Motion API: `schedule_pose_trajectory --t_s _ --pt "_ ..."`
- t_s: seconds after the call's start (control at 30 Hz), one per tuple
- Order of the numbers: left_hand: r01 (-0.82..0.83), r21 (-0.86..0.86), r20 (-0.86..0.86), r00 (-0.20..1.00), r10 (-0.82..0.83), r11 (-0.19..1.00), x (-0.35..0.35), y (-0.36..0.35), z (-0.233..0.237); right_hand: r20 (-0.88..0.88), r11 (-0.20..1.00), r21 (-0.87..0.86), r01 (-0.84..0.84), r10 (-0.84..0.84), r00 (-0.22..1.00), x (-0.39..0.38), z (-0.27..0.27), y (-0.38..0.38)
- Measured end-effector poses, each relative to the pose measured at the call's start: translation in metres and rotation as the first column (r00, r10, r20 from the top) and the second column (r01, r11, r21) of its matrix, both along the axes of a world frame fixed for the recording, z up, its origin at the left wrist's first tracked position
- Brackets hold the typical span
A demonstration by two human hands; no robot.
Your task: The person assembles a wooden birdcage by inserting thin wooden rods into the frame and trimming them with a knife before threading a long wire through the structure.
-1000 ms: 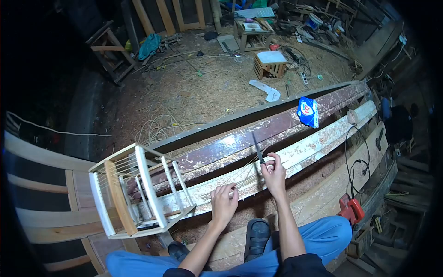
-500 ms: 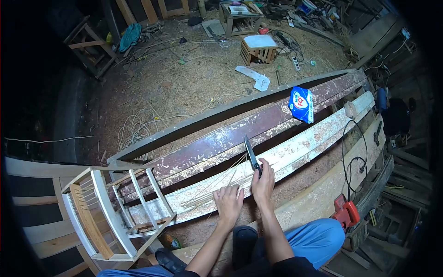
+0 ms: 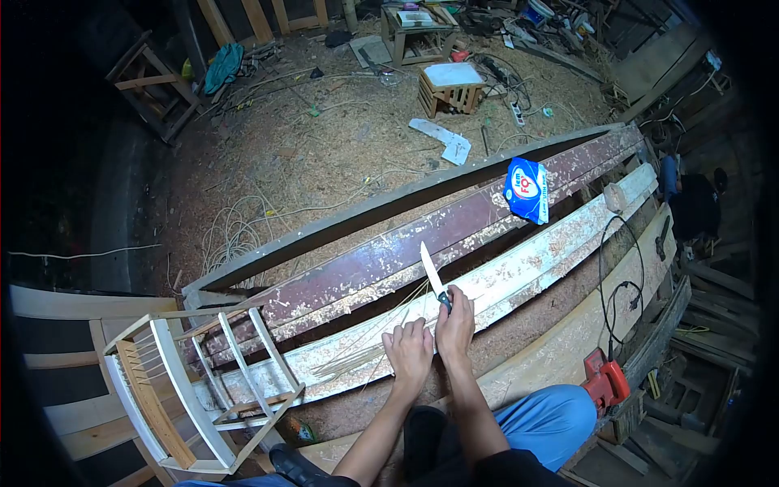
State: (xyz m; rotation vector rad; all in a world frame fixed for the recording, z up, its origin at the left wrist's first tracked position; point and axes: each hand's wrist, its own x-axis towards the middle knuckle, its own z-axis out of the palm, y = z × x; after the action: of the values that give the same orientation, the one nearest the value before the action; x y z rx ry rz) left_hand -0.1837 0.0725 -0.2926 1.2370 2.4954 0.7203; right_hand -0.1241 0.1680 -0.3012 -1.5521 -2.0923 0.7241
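Observation:
In the head view, my right hand (image 3: 455,326) is closed round the dark handle of a knife (image 3: 431,267). Its bright blade points up and away, over the gap between a white paint-flecked board (image 3: 503,277) and a maroon board (image 3: 357,264). Just to the left, my left hand (image 3: 409,354) lies palm down at the white board, fingers stretched forward over a bundle of thin pale strips (image 3: 350,364). The strips fan out to the left and upward past the fingers. Its thumb is mostly hidden, and the two hands are almost touching.
A white wooden frame with rungs (image 3: 174,381) stands at the left. On the maroon board rests a blue glue packet (image 3: 526,191). A red power tool (image 3: 604,381) with a black cord (image 3: 602,300) lies right of my knee. A slatted stool (image 3: 452,88) stands on the shavings-strewn floor.
The knife has turned in my right hand, so its blade now shows bright instead of dark. Both hands appear slightly lower in view, and my left hand sits closer to the right one.

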Motion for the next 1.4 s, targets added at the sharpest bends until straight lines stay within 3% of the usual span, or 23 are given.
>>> schedule_pose_trajectory --t_s 0.43,0.87,1.0,1.17,1.3,1.37,1.4 --pt "-0.026 0.028 -0.013 1.0 0.027 0.999 -0.001 0.003 -0.01 0.095 0.998 -0.035 0.051 -0.047 0.994 -0.006 0.008 -0.001" --pt "-0.116 0.112 0.037 0.993 0.112 0.987 -0.003 0.021 -0.015 -0.002 0.991 -0.113 0.072 -0.072 0.997 0.004 0.01 -0.003" --pt "-0.213 0.17 0.187 0.966 0.181 0.962 -0.002 0.022 -0.002 -0.043 0.984 -0.158 0.082 -0.09 0.995 0.001 0.013 0.002" --pt "-0.203 0.13 0.125 0.974 0.187 0.97 -0.012 0.023 0.015 -0.046 0.992 -0.104 0.071 -0.076 0.996 -0.018 0.044 0.002" --pt "-0.217 0.127 0.169 0.966 0.194 0.968 -0.02 0.017 0.033 -0.02 0.99 -0.132 0.049 -0.052 0.998 -0.027 0.051 -0.008" --pt "-0.355 0.085 0.518 0.814 0.263 0.931 -0.028 0.011 0.047 -0.035 0.989 -0.148 0.013 -0.018 0.999 -0.036 0.056 -0.016" --pt "-0.37 0.172 0.585 0.784 0.208 0.913 -0.03 0.006 0.05 -0.034 0.997 -0.082 0.01 -0.012 0.999 -0.039 0.067 -0.02"
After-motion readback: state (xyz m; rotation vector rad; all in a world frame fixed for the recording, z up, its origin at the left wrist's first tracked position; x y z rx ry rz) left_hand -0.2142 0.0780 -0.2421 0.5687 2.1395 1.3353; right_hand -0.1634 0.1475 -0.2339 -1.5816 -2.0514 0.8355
